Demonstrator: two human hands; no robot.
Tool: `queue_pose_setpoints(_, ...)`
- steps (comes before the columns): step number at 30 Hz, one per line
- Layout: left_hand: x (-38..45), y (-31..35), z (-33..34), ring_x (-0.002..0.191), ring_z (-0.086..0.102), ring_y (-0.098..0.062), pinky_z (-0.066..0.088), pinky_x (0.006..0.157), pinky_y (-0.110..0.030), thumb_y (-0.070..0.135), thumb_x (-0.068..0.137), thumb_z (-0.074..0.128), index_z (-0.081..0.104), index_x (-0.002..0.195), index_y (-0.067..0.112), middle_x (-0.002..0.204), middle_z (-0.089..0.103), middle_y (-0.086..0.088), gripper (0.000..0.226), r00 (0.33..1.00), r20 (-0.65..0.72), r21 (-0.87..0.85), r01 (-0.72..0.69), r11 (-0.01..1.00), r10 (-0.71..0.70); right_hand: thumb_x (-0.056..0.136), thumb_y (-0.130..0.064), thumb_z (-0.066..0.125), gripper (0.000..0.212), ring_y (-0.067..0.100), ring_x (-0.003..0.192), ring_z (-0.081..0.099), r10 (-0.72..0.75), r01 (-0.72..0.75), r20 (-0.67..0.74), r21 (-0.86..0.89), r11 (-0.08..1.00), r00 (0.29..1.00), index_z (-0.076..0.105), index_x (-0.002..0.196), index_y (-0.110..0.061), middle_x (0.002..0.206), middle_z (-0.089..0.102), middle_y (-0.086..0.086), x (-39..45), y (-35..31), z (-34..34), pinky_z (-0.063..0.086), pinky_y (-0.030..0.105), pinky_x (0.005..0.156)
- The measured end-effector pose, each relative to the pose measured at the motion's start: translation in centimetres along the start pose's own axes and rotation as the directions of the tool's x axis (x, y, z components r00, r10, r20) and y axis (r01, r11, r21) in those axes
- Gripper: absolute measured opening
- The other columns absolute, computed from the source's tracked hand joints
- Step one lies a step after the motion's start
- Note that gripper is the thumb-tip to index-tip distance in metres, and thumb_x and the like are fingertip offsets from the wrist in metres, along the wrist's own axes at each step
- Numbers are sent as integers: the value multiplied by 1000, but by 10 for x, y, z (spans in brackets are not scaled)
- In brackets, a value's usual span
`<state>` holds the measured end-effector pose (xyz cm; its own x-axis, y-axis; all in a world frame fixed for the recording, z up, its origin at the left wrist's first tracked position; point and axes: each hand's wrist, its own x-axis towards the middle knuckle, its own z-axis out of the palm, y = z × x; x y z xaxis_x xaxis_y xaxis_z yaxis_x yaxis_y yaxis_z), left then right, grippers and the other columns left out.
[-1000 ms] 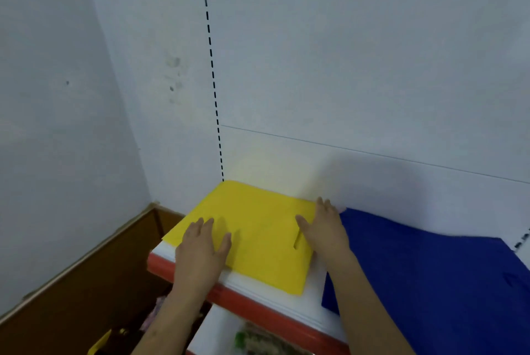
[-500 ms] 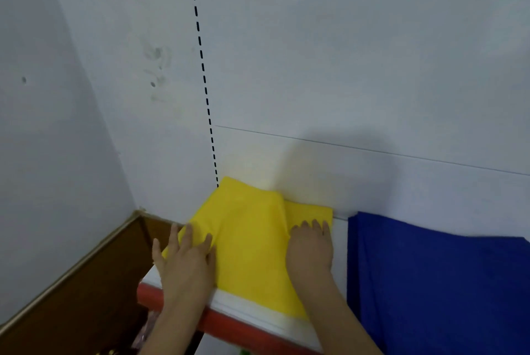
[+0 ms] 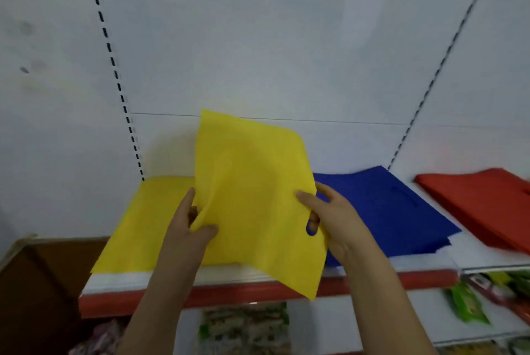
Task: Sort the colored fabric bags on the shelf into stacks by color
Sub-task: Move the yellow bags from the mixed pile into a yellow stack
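Holding: left hand (image 3: 191, 225) and right hand (image 3: 332, 220) both pinch a yellow bag (image 3: 252, 197), lifted above the shelf (image 3: 229, 293)
Underneath: yellow stack (image 3: 143, 228) at the shelf's left
Neighbors: blue stack (image 3: 395, 211), then red stack (image 3: 487, 202)

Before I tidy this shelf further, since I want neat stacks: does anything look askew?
Only the yellow bag, lifted and tilted in the left hand and right hand. The blue stack has fanned lower edges; the red stack looks flat.

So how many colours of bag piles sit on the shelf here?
3: yellow pile at left under the lifted yellow bag, blue pile in the middle, red pile at right, partly cut off.
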<state>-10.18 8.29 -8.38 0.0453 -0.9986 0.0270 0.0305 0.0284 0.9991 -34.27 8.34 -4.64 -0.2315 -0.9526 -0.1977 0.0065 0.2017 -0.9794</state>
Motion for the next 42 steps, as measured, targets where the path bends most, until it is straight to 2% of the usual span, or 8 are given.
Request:
queue_pose_setpoints(6, -23, -6, 80, 118, 60, -21, 48, 100, -47, 28, 82, 71, 45, 147, 24, 138, 56, 7, 69, 948, 301, -276, 193, 942, -107, 93, -50, 60, 37, 17, 52, 49, 13, 38, -358, 134, 990, 934, 62, 83, -14, 65, 58, 3, -63, 3, -99, 45, 37, 58)
queue_pose_setpoints(9, -43, -2, 132, 104, 69, -18, 52, 86, -39, 20, 89, 62, 55, 134, 20, 119, 70, 9, 45, 907, 410, -360, 262, 895, -100, 101, -34, 54, 30, 14, 53, 43, -175, 186, -602, -45, 982, 779, 55, 78, -15, 64, 48, -1, -95, 7, -151, 35, 36, 60)
queue_pose_setpoints(13, -66, -3, 201, 106, 69, -26, 53, 82, -45, 7, 88, 66, 50, 140, 29, 120, 70, 3, 58, 861, 505, -255, 215, 943, -59, 101, -33, 51, 35, 21, 60, 46, -254, 217, -757, -150, 965, 602, 54, 74, -12, 69, 54, 7, -125, 19, -229, 36, 33, 60)
queue_pose_setpoints(22, -151, -13, 441, 100, 70, -15, 56, 72, -30, 9, 90, 67, 55, 122, 39, 110, 70, 14, 46, 760, 650, -124, 108, 986, -1, 105, -31, 43, 37, 22, 63, 51, -214, 171, -880, -154, 973, 424, 59, 84, -5, 74, 60, 10, -193, 60, -463, 37, 32, 57)
queue_pose_setpoints(27, -202, -25, 570, 112, 62, -18, 54, 87, -44, 20, 73, 84, 49, 139, 32, 128, 61, 7, 75, 716, 696, 75, -155, 985, 59, 102, -35, 46, 35, 39, 68, 61, -183, 112, -918, -153, 982, 352, 61, 78, -15, 70, 62, 10, -231, 83, -604, 52, 50, 63)
queue_pose_setpoints(30, -225, -28, 640, 111, 58, -24, 52, 88, -49, 26, 77, 84, 47, 137, 29, 125, 57, 4, 70, 730, 680, 222, -290, 931, 65, 102, -37, 46, 35, 41, 74, 63, -173, 61, -932, -162, 985, 319, 61, 77, -18, 76, 65, 18, -243, 90, -672, 50, 42, 61)
queue_pose_setpoints(35, -245, -42, 750, 107, 61, -29, 52, 85, -44, 30, 76, 84, 44, 138, 20, 126, 60, -5, 75, 709, 705, 268, -238, 933, -21, 103, -35, 47, 34, 32, 73, 65, -143, 47, -958, -135, 990, 249, 63, 81, -14, 76, 67, 15, -243, 103, -777, 52, 37, 62)
queue_pose_setpoints(42, -240, -64, 923, 90, 63, -16, 48, 65, -32, 48, 85, 69, 54, 120, 22, 109, 64, -1, 46, 658, 753, 181, -238, 954, 22, 104, -35, 44, 36, 21, 78, 61, -85, -4, -976, -87, 996, 200, 65, 87, -11, 78, 64, 2, -206, 127, -914, 42, 34, 64)
